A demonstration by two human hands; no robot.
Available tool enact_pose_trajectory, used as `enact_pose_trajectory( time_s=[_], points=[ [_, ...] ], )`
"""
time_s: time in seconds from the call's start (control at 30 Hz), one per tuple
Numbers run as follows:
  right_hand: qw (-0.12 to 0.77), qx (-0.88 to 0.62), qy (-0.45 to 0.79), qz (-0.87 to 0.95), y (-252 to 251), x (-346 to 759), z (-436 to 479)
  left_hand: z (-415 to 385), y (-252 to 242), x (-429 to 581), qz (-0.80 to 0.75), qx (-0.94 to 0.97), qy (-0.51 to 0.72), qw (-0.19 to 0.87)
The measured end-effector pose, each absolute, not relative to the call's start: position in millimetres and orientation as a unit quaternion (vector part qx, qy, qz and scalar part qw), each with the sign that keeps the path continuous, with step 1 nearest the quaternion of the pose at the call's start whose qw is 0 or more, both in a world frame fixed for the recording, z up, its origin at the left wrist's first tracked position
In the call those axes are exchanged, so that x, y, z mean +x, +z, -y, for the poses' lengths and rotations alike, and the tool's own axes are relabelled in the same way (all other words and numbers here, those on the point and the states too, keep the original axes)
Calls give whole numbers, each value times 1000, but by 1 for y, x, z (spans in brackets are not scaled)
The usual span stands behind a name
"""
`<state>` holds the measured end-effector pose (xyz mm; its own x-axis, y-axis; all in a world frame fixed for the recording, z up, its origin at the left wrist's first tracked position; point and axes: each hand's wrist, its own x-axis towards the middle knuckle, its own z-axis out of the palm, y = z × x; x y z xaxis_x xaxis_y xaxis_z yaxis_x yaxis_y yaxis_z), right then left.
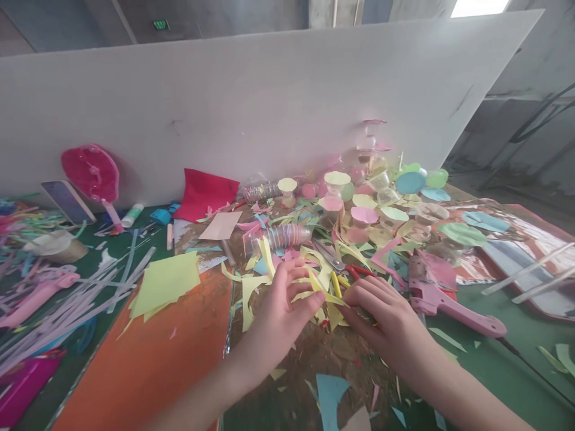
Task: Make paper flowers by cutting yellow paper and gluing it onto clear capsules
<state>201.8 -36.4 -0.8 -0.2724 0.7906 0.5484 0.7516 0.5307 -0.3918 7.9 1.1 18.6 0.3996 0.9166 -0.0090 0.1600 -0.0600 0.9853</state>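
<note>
Near the middle of the table both hands meet over a heap of yellow paper scraps. My left hand [291, 296] has its thumb and fingers closed on a thin yellow paper strip [330, 297]. Fingers curled, my right hand [377, 305] is at the strip's other end, thumb and index finger pinched on it. Just beyond the hands lie scissors [330, 254] and a pair of red handles [359, 271]. A yellow stick-like piece [336, 284] shows between the hands. The palms' undersides are hidden.
Yellow sheets [168, 281] lie on an orange board [179, 359] at left. A pink glue gun [453, 308] with its cord is at right. Paper-topped clear cups [336, 182] crowd the back before a white board [247, 108]. Pale strips [99, 305] spread across the far left.
</note>
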Motion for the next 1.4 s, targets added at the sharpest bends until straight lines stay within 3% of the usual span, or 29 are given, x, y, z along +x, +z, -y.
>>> enact_pose_trajectory(
  time_s=[0.27, 0.43, 0.8, 1.17, 1.4],
  points=[
    [396, -459, 136, 784, 1, 199, 38, -1, 20, 7, -443, 623, 307, 567],
    [403, -527, 262, 701, 0, 198, 39, -2, 23, 7, -412, 617, 327, 585],
    [446, -575, 396, 560, -3, 201, 31, 0, 24, 5, -387, 613, 330, 604],
    [411, -502, 618, 444, 10, 198, 35, 9, 24, 7, -413, 665, 328, 529],
    [405, -513, 618, 438, 12, 196, 40, 15, 42, 8, -405, 648, 342, 547]
  ],
)
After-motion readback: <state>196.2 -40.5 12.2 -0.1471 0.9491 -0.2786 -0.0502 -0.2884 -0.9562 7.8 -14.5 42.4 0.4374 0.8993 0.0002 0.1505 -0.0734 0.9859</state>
